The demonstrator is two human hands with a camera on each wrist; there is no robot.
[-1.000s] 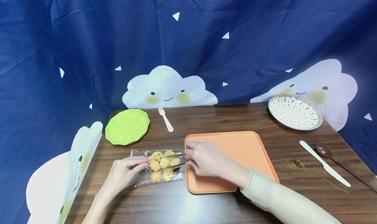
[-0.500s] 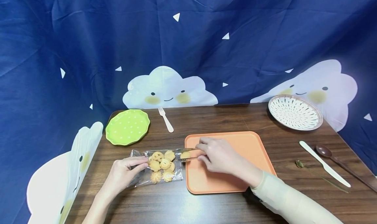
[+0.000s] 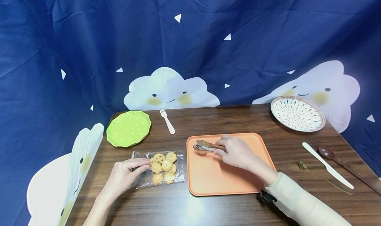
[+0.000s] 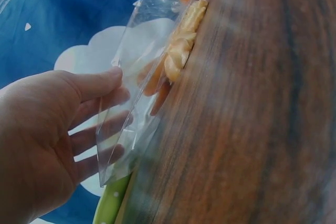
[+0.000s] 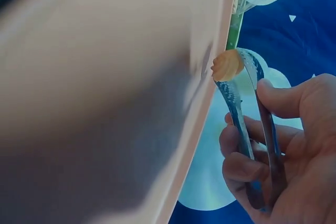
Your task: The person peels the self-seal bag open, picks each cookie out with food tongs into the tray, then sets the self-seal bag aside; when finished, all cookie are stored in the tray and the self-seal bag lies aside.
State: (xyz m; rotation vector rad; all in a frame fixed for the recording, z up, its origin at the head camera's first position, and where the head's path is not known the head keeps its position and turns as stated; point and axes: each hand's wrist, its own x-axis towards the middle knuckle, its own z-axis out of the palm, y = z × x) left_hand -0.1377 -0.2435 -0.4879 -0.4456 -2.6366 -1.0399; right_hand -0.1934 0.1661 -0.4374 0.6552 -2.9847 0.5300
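My left hand (image 3: 121, 177) pinches the open side of a clear plastic bag (image 3: 140, 178), thumb in front and fingers behind it in the left wrist view. Several golden cookies (image 3: 156, 167) lie in the bag, which rests on the table. Over the orange tray (image 3: 220, 183), my right hand (image 3: 239, 153) holds metal tongs (image 3: 209, 146). In the right wrist view the tong tips clasp one ridged cookie (image 5: 228, 65) close to the tray's surface. Whether that cookie touches the tray I cannot tell. The thumb presses one arm of the tongs and the fingers curl round the other.
A green dotted plate (image 3: 128, 128) and a pale fork (image 3: 168, 121) lie at the back left. At the right are a patterned white plate (image 3: 297, 113), a pale knife (image 3: 327, 165), a dark wooden spoon (image 3: 326, 151) and a thin-stemmed dried sprig (image 3: 302, 165). A blue curtain hangs behind.
My right hand has drawn the tongs and a cookie out of the bag and moved right, over the tray. The left hand has stayed at the bag.
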